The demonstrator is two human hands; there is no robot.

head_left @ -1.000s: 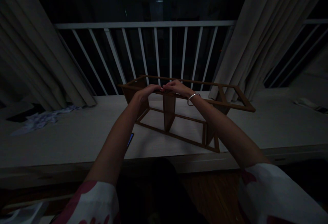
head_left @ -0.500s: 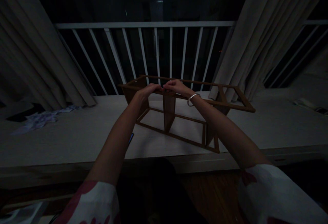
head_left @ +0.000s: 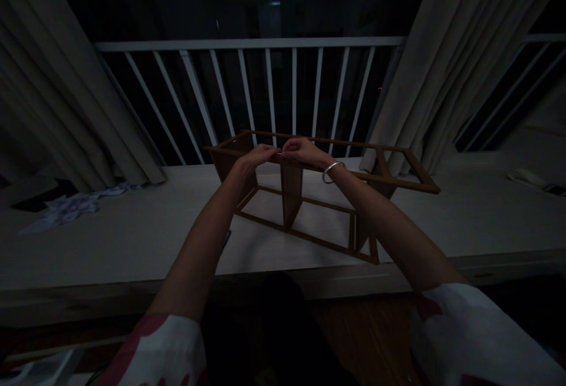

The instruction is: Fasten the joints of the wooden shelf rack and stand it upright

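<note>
A brown wooden shelf frame [head_left: 292,197] lies on its side on a white ledge. Over its upper front rail, both hands meet near the middle shelf board. My left hand [head_left: 260,155] rests at the rail with its fingers drawn together. Just beside it, my right hand [head_left: 302,151] has thumb and fingertips pinched, with a silver bangle [head_left: 329,172] on that wrist. A small pale, thin thing shows between the two sets of fingertips, too small and dark to name.
The white ledge [head_left: 145,244] runs along a white railing [head_left: 247,43] at a dark window. Curtains [head_left: 420,73] hang on both sides. Crumpled patterned paper or cloth [head_left: 73,204] lies left, and a dark thin object [head_left: 227,240] sits by the left forearm.
My fingertips have shifted slightly at the rail, and the small pale thing between them shows more clearly. The shelf frame has stayed in place.
</note>
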